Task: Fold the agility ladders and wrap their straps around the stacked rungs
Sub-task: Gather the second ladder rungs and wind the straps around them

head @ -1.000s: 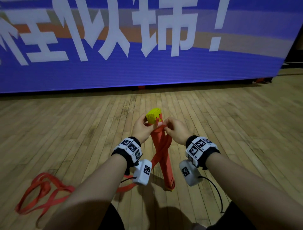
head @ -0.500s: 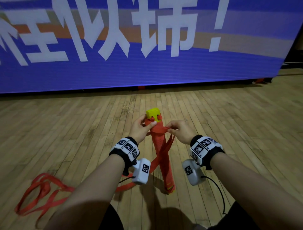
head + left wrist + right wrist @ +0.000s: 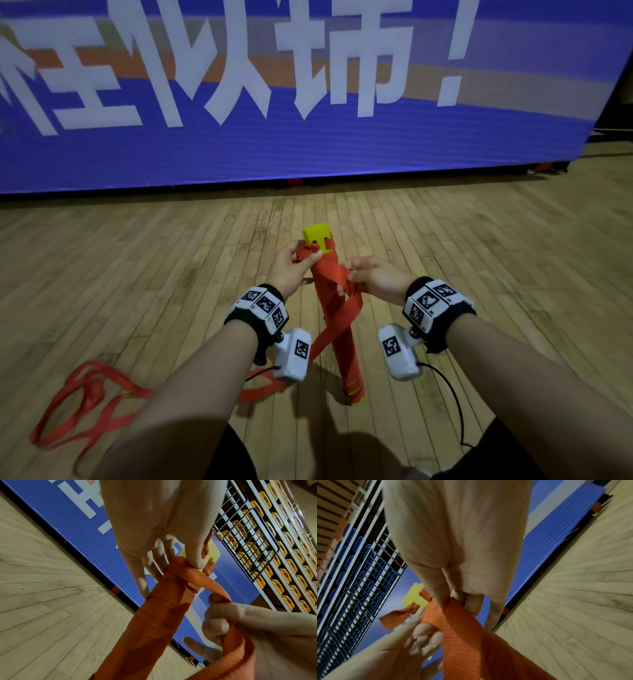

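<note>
The stacked yellow rungs [image 3: 318, 233] stand upright on the wooden floor as a bundle [image 3: 339, 329] wound in orange strap; only the yellow top shows. My left hand [image 3: 291, 265] grips the bundle near its top, thumb pressed on the strap [image 3: 188, 577]. My right hand [image 3: 371, 279] pinches the orange strap [image 3: 337, 277] just right of the bundle, and the strap runs diagonally across the bundle's front. In the right wrist view the strap [image 3: 462, 626] passes between my fingers, with the yellow rung end [image 3: 415, 597] beyond. The strap's loose end [image 3: 85, 407] trails on the floor at lower left.
A large blue banner [image 3: 308, 102] with white characters stands across the floor a short way ahead. Wooden floorboards [image 3: 479, 260] stretch to both sides. The wrist views show railings and rows of seats [image 3: 274, 547] above the banner.
My right hand has pulled the strap down and to the right, laying it across the bundle's front. The yellow rung top now shows clear above my left hand.
</note>
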Motion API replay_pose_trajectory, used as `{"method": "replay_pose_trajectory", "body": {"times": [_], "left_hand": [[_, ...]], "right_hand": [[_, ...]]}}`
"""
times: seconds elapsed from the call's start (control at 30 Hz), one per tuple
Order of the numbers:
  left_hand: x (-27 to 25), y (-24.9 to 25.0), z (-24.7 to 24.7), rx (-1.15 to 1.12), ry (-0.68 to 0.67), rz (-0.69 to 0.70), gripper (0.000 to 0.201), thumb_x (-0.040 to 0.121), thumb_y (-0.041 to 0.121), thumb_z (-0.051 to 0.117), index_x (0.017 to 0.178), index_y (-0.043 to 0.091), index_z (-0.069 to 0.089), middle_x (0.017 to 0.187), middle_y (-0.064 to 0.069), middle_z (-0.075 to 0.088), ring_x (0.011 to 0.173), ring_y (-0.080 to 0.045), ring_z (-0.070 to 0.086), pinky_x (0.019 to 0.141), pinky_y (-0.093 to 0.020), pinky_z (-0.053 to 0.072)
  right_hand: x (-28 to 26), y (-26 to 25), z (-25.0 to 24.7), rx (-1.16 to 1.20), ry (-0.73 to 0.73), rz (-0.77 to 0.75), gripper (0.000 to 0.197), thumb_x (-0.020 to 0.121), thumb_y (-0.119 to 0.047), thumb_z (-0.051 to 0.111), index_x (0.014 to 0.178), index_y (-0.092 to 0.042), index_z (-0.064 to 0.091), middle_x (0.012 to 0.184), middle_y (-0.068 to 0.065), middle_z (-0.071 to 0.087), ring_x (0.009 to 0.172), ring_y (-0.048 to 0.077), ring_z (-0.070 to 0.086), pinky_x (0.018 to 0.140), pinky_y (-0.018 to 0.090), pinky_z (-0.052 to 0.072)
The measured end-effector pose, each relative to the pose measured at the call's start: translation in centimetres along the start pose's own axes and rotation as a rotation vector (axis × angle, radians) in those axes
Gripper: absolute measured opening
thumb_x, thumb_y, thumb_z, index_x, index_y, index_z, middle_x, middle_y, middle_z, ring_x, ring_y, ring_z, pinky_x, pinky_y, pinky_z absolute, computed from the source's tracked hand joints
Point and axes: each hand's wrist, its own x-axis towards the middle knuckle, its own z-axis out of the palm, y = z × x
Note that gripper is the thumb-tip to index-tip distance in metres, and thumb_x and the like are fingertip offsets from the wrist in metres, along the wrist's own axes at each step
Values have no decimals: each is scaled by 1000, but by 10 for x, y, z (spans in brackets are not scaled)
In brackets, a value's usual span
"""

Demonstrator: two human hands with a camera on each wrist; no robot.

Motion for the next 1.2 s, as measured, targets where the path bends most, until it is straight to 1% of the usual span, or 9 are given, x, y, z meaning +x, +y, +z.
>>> {"method": "replay_pose_trajectory", "body": {"times": [0.13,0.27,0.47,0.63,0.8,0.9,0.97,1.1,1.2], "left_hand": [[1,0,0,-16,-3,-5,24,91,16,62,113,15,54,102,1,61,104,-18,59,87,-46,54],[3,-5,-5,-25,25,-8,15,91,18,62,105,18,58,113,-8,61,108,-22,59,88,-47,54],[2,-5,-11,-37,20,-7,12,91,15,61,102,19,58,100,-4,63,102,-21,59,86,-46,53],[-3,-3,-20,-24,13,24,18,92,12,60,109,13,57,93,2,63,89,-8,61,71,-30,56],[-7,-4,-35,-2,-20,19,19,91,12,61,110,12,59,94,-1,63,93,-17,60,80,-41,56],[-10,-4,-40,-12,-36,2,21,93,12,59,112,19,52,99,-1,62,96,-17,60,85,-44,53],[-11,-3,-41,3,-64,-13,25,94,14,58,118,14,51,102,-2,62,99,-18,60,88,-46,52],[-11,-4,-47,12,-76,-31,30,96,18,55,123,8,54,107,-3,63,104,-16,60,87,-38,54],[-11,-6,-50,48,-20,-36,18,96,24,54,110,12,58,104,-3,59,99,-13,58,77,-30,56]], "right_hand": [[4,-1,5,111,46,17,26,93,10,29,87,-3,50,69,12,55,62,19,53,61,24,46],[2,1,3,-92,52,-48,13,96,-4,49,84,-8,52,68,4,56,58,11,53,59,17,45],[4,1,-1,-282,22,-25,11,92,-2,55,87,-9,62,79,3,65,70,5,62,71,12,48],[12,0,2,-522,173,-20,8,91,-10,60,93,-11,68,82,-3,61,80,8,54,75,20,40],[20,6,17,-571,259,-87,15,90,-2,59,102,-6,66,85,1,63,77,10,56,61,5,41],[26,9,25,-535,257,-110,17,88,1,59,100,-11,62,73,-4,58,72,13,57,68,19,45],[32,10,29,-537,239,-110,29,89,0,59,116,-10,60,74,-3,59,79,16,60,77,28,47],[40,10,33,-496,186,-109,37,91,2,55,127,-7,58,89,8,66,87,15,61,71,7,46],[45,9,34,-426,198,-104,27,91,2,56,116,-2,65,102,10,69,93,14,62,78,9,48]]}}
